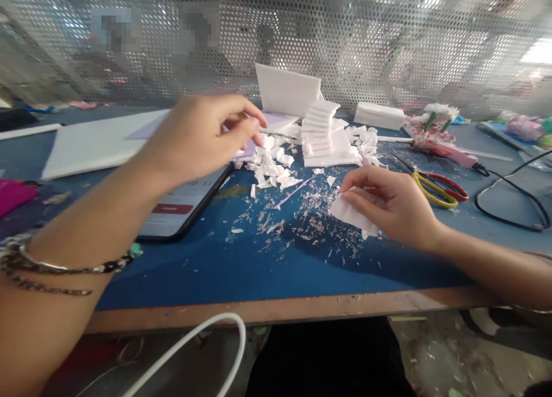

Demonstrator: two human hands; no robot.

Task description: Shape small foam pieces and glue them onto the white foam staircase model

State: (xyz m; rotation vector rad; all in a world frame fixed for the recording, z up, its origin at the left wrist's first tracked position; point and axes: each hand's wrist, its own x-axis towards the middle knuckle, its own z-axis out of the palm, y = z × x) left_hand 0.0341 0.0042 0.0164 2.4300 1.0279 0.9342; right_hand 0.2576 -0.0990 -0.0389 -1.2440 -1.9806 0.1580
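My right hand (392, 204) pinches a thin white piece of sheet (351, 212), like paper or thin foam, just above the blue table mat. Over the phone's far end, left of a heap of white scraps (271, 161), my left hand (211, 132) is raised with its fingers curled in toward the thumb. Whatever those fingers hold, if anything, does not show. Behind the scraps is a stack of pleated white strips (319, 129). Fine shavings (308, 218) and a narrow lilac sliver (295, 193) lie between my hands.
A phone (172, 227) lies under my left forearm. White boards (90, 141) are at the left; another board (287, 89) stands upright behind. Scissors with red and yellow handles (435, 193), a pink corded tool (452, 153) and its black cable (513, 204) lie at the right. Perforated metal (336, 40) closes the back.
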